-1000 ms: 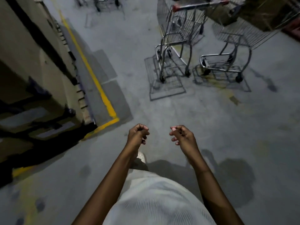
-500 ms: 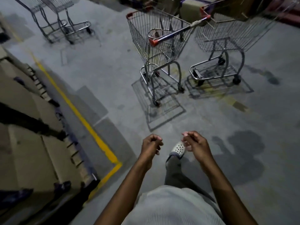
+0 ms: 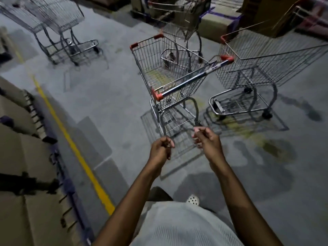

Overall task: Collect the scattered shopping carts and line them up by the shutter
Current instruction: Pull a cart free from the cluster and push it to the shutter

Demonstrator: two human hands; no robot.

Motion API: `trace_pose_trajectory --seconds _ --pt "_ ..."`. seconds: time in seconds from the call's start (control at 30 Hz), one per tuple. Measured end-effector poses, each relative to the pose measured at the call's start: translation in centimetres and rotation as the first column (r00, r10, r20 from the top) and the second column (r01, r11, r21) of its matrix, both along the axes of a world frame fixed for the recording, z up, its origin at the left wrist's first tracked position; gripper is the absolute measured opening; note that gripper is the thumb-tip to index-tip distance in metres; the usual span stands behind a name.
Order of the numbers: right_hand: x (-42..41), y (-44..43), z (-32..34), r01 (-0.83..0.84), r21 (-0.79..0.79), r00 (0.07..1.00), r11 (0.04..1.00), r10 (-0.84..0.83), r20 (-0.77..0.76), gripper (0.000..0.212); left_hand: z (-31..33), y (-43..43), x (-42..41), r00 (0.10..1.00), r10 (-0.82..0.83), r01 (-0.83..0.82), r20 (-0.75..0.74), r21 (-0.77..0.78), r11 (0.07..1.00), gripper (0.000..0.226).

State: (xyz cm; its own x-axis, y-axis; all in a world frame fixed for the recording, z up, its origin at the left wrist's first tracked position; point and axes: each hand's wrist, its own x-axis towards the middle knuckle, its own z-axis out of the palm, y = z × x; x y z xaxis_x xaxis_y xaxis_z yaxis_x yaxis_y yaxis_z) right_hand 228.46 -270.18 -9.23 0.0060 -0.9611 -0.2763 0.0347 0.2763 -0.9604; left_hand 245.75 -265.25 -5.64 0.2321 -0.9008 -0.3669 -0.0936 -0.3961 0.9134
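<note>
A wire shopping cart (image 3: 159, 68) with red corner caps and a blue handle bar stands straight ahead, its handle end nearest me. A second cart (image 3: 257, 55) stands to its right, and a third (image 3: 184, 18) sits behind them. Two nested carts (image 3: 58, 27) stand at the far left. My left hand (image 3: 160, 150) is curled into a loose fist, holding nothing, below the near cart's handle. My right hand (image 3: 206, 141) is also curled with nothing in it. Both hands are apart from the cart.
A yellow floor line (image 3: 71, 144) runs diagonally on the left beside stacked cardboard boxes on pallets (image 3: 21, 157). More boxes (image 3: 214, 27) stand at the back. Dark wet patches (image 3: 266, 157) mark the concrete on the right. My white shoe (image 3: 193, 199) shows below.
The view has lifted and I have stepped closer, so the carts appear larger and nearer. Both hands stay curled in front of me and have come closer to the near cart.
</note>
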Motion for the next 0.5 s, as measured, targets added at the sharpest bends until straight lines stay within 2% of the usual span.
trace_pose_trajectory --seconds 0.2,0.27,0.33,0.4,0.43,0.47,0.5 --pt "0.3 -6.3 -2.9 -0.056 0.105 0.994 0.993 0.065 -0.089 0.008 0.3 -12.9 0.9 0.994 -0.058 0.071 0.091 -0.146 0.987 0.043" --pt "-0.1 -9.9 -3.1 -0.032 0.095 0.994 0.995 0.041 -0.098 0.009 -1.2 -17.6 1.7 0.96 -0.063 0.127 0.271 -0.226 0.966 0.037" --pt "-0.2 -14.3 -3.0 0.016 0.08 0.993 0.997 -0.006 -0.121 0.009 -3.1 -21.8 2.2 0.834 -0.03 0.212 0.551 -0.27 0.939 0.025" --pt "-0.4 -18.7 -2.5 0.055 0.053 0.988 0.997 -0.047 -0.146 0.007 -4.2 -25.4 2.1 0.61 -0.02 0.323 0.792 -0.225 0.919 0.022" --pt "-0.5 -20.8 -2.2 0.075 0.031 0.986 0.997 -0.07 -0.152 0.006 -4.7 -27.1 2.1 0.491 -0.044 0.372 0.87 -0.164 0.914 0.033" --pt "-0.6 -22.7 -2.1 0.097 0.008 0.98 0.995 -0.094 -0.175 0.008 -5.3 -28.6 2.2 0.413 -0.091 0.401 0.906 -0.091 0.911 0.046" --pt "-0.8 -24.6 -2.4 0.112 -0.011 0.967 0.994 -0.112 -0.227 0.012 -5.8 -29.9 2.4 0.372 -0.152 0.407 0.916 -0.014 0.913 0.053"
